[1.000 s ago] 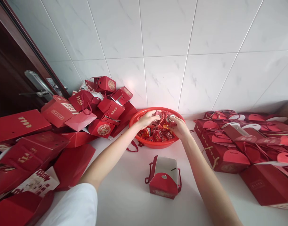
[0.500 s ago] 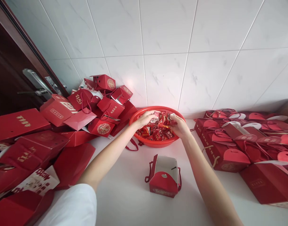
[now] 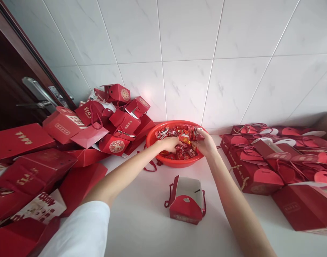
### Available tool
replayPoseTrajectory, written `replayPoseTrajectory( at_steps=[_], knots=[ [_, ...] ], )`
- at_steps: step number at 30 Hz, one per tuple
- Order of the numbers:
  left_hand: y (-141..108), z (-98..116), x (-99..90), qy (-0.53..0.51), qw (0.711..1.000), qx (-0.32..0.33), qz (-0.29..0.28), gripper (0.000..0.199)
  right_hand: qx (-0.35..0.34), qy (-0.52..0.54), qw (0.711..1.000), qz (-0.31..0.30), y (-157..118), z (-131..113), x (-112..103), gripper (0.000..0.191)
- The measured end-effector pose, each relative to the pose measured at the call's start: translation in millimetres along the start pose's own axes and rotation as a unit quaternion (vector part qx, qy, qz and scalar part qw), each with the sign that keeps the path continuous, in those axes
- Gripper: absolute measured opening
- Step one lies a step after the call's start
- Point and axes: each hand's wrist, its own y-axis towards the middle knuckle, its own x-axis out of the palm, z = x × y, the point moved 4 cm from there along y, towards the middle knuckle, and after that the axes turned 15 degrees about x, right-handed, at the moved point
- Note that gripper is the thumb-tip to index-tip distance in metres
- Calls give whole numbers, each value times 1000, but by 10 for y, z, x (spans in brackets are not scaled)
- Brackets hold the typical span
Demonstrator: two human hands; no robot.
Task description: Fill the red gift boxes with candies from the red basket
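A red plastic basket (image 3: 176,163) full of wrapped candies (image 3: 189,152) stands against the tiled wall. My left hand (image 3: 172,144) reaches over its left side, fingers curled down among the candies; what they grip is hidden. At the right rim, my right hand (image 3: 207,143) is closed on a wrapped candy (image 3: 200,130), whose white-and-red end shows by the thumb. Nearer to me, between my forearms, a small red gift box (image 3: 185,211) sits upright with its top open, its pale inside showing and a dark red cord handle on each side.
Folded red gift boxes (image 3: 126,123) lie heaped on the left, up to a dark door (image 3: 8,82) with a metal handle. On the right, red boxes (image 3: 253,176) with rounded flaps and cords stand in close rows. All rest on a white tabletop (image 3: 142,217).
My left hand has moved down and slightly toward me, deeper into the candies; the pale candy at its fingertips no longer shows there. My right hand stays near the basket's right rim.
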Motion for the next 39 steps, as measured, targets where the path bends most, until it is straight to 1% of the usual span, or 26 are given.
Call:
replayPoseTrajectory(
  at_steps=[3, 5, 6, 8, 12, 16, 18, 20, 23, 26, 28, 30, 33, 35, 38, 39],
  knots=[
    [13, 6, 13, 27, 998, -36, -45, 29, 4, 15, 1000, 5, 4, -2, -9, 14],
    [4, -10, 17, 26, 997, -55, -52, 19, 5, 16, 1000, 1, 4, -2, -7, 14],
    [-5, -27, 20, 22, 997, -60, -52, 18, 4, 14, 1000, -2, 3, -3, -3, 15],
    [-28, -73, 22, 11, 996, -63, -56, 21, 3, 10, 1000, -9, -1, -4, 4, 15],
    [-87, -164, 8, -23, 996, -44, -75, 29, 8, 23, 1000, -7, -15, -3, 14, 13],
    [-129, -204, -23, -40, 995, -36, -87, 43, 15, 31, 999, -6, -25, 0, 22, 10],
    [-136, -203, -29, -43, 994, -35, -92, 46, 12, 30, 999, -8, -26, -2, 24, 11],
    [-136, -193, -34, -44, 995, -31, -90, 44, 10, 30, 999, -10, -23, -3, 22, 11],
    [-142, -180, -68, -49, 997, -20, -56, 41, 13, 30, 999, -10, -15, 1, 17, 11],
    [-168, -204, -141, -71, 997, -12, 10, 46, 14, 32, 999, -8, -7, 3, 14, 11],
    [-191, -247, -195, -83, 995, -4, 51, 45, 12, 33, 999, -5, -3, 3, 10, 10],
    [-214, -308, -243, -98, 991, 4, 91, 41, 12, 33, 999, -2, 3, 5, 5, 9],
    [-249, -423, -294, -134, 979, 0, 156, 36, 13, 37, 999, -3, 15, 8, -2, 9],
    [-274, -499, -317, -158, 968, -5, 195, 39, 15, 41, 999, -3, 25, 12, -9, 9],
    [-319, -603, -344, -181, 953, -22, 244, 51, 13, 42, 999, 2, 31, 15, -18, 10],
    [-339, -634, -355, -184, 948, -30, 258, 53, 12, 40, 999, 2, 30, 15, -17, 10]
  ],
)
